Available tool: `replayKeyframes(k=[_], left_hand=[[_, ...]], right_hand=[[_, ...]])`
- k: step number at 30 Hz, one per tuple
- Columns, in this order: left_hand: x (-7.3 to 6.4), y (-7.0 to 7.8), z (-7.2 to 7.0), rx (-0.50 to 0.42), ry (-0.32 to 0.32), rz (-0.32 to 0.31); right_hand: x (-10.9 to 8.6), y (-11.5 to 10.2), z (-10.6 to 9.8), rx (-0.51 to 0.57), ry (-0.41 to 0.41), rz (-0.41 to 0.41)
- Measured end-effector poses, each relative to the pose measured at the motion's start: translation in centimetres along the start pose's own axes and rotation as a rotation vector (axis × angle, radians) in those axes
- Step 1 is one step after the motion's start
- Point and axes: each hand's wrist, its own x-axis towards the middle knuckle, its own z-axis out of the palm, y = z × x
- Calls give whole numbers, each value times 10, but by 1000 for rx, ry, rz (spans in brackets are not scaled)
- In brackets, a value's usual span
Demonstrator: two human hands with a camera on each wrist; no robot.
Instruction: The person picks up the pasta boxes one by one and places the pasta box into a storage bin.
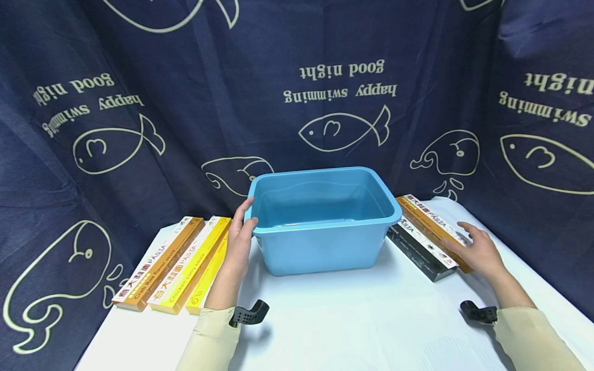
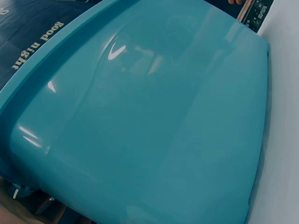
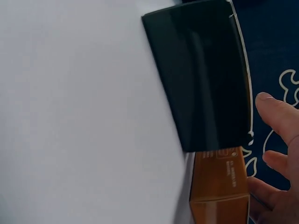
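Observation:
A light blue plastic bin (image 1: pixel 320 247) stands upright on the table. My left hand (image 1: pixel 238 239) rests against its left side, thumb and index finger at the front left corner of the rim; most of its fingers are hidden. The bin's smooth wall (image 2: pixel 154 112) fills the left wrist view. On the right, my right hand (image 1: pixel 478 252) hovers at an orange-brown pasta box (image 1: pixel 431 221), fingers spread and loosely bent. Beside it lies a black pasta box (image 1: pixel 419 252). In the right wrist view, the fingers (image 3: pixel 275 114) stand near both boxes; contact is unclear.
Left of the bin, a crab roe flavor pasta box (image 1: pixel 158 263) and yellow chicken curry pasta boxes (image 1: pixel 192 265) lie side by side. A dark blue fish-print cloth (image 1: pixel 343 51) hangs behind and around the white table (image 1: pixel 352 319). Each wrist carries a black strap.

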Motion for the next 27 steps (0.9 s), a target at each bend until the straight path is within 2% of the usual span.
replayKeyframes(k=[15, 21, 27], left_hand=[[0, -1, -1, -15, -8, -1], [0, -1, 0, -13, -14, 1], [1, -1, -1, -7, -17, 6]], right_hand=[[-2, 7, 1, -40, -100, 56], [-5, 8, 3, -73, -96, 60], [-6, 10, 4, -64, -114, 111]])
